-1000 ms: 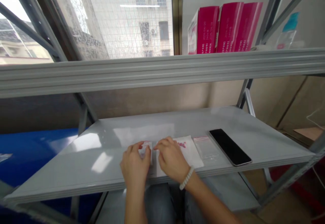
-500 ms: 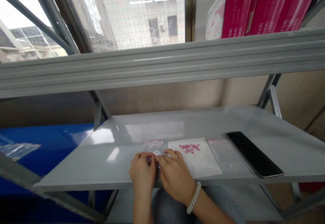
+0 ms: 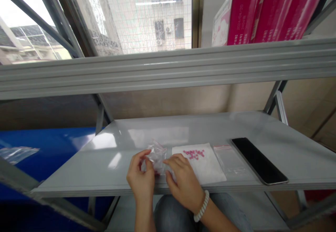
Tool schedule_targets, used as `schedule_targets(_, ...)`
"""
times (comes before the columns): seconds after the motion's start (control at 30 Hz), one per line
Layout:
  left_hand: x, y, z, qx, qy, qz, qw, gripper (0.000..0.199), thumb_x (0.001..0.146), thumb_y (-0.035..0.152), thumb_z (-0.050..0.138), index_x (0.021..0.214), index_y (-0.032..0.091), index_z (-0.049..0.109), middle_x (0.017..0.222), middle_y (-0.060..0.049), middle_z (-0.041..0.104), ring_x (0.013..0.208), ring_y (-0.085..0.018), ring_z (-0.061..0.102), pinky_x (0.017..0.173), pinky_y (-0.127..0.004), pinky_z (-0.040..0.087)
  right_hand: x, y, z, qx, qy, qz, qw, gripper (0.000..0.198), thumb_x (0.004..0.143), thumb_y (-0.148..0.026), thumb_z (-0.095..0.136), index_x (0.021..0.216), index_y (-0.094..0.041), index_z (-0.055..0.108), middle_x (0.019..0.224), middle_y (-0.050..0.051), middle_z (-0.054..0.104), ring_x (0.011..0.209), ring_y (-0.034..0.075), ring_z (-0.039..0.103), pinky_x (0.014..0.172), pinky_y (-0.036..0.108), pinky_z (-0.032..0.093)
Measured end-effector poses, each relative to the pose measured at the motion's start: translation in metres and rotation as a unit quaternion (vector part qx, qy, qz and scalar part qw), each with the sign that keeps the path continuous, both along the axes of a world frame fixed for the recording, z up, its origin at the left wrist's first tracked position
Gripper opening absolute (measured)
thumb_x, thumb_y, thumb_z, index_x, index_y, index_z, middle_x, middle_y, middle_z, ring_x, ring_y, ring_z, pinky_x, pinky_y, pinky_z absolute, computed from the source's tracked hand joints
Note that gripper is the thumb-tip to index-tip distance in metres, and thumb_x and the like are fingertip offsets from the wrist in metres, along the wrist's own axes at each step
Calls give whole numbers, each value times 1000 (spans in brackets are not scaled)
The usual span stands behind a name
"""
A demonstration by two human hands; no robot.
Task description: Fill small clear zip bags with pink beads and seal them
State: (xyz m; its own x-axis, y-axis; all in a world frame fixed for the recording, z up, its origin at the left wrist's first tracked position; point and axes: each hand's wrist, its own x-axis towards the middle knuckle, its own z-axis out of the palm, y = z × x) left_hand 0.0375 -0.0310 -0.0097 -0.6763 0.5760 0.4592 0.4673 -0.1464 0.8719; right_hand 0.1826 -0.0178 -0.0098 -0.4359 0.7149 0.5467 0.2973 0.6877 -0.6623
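Note:
A clear zip bag point(image 3: 158, 156), crumpled and tilted, lies between my two hands near the shelf's front edge; something dark pink shows at its bottom. At the bag's left side is my left hand point(image 3: 141, 172), its thumb and index finger curved and apart. My right hand point(image 3: 182, 179), with a pale beaded bracelet on the wrist, has its fingertips at the bag's right edge and its thumb spread away. Just beyond the right hand, small pink beads point(image 3: 194, 154) lie in a loose cluster on a white paper sheet point(image 3: 210, 170).
Right of the paper lie another clear zip bag point(image 3: 231, 160) and a black phone point(image 3: 258, 160). A grey metal beam point(image 3: 168, 69) crosses above the white shelf point(image 3: 147, 130). Pink boxes point(image 3: 244, 14) stand above it. Another plastic bag point(image 3: 18, 154) rests on a blue surface at left.
My hands have moved slightly apart, and the left fingers have opened from a pinch. The bag between them has shifted and tilted, with more of it showing.

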Motion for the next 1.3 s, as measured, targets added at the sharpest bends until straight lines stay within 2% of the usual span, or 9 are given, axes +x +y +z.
schedule_targets(0.1,4,0,2,39,-93,-81,992,23,73,36,66,89,19,67,92,-6,70,84,-22,66,70,-30,54,4,6,1,-112,194,-46,974,24,89,-22,53,110,-19,63,108,11,68,98,24,62,85,40,53)
schedule_targets(0.2,12,3,4,76,-176,-131,973,27,66,36,75,85,19,67,87,-4,70,80,-19,67,68,-26,54,11,13,4,-204,311,-91,924,36,83,-34,64,117,-21,61,121,12,64,96,23,62,74,34,56)
schedule_targets(0.37,21,6,7,103,-270,-168,942,37,59,35,83,89,19,68,89,-3,72,73,-15,68,66,-23,55,24,19,9,-276,315,-7,908,20,77,-37,71,73,-17,70,67,2,64,63,16,55,59,27,46)
schedule_targets(0.53,23,4,10,111,-340,-148,922,48,58,33,87,100,19,70,107,-6,73,79,-13,68,69,-20,55,33,20,9,-318,308,46,895,22,74,-38,76,70,-16,77,60,1,63,55,12,48,54,26,37)
schedule_targets(0.7,22,2,10,62,-248,-113,960,50,67,39,81,112,21,68,113,-9,72,84,-18,68,56,-20,49,36,19,7,-435,317,147,830,27,65,-37,86,70,-16,71,56,-2,61,48,8,44,47,21,31)
schedule_targets(0.87,25,-10,18,88,-85,-53,991,45,74,34,75,116,23,64,111,-6,69,94,-19,62,79,-27,50,36,16,12,-476,352,197,781,34,63,-35,89,63,-16,60,54,-5,55,44,4,34,41,19,21)
schedule_targets(1.0,37,-26,31,46,-24,-175,983,15,81,35,68,87,21,65,80,0,62,73,-16,58,66,-23,47,35,12,15,-469,361,220,776,37,66,-36,87,63,-17,55,47,-8,48,39,2,28,38,18,15)
schedule_targets(1.13,55,-31,37,-26,9,-313,949,24,85,37,62,69,21,55,61,3,48,58,-13,48,55,-22,41,32,10,12,-455,345,242,784,36,68,-36,86,63,-17,55,43,-9,49,32,2,33,34,16,19)
schedule_targets(1.3,59,-31,39,-94,6,-350,932,38,89,43,55,60,21,46,57,4,41,54,-13,42,51,-22,35,34,10,8,-473,299,281,780,37,65,-33,88,63,-18,54,46,-10,53,29,2,38,30,13,24)
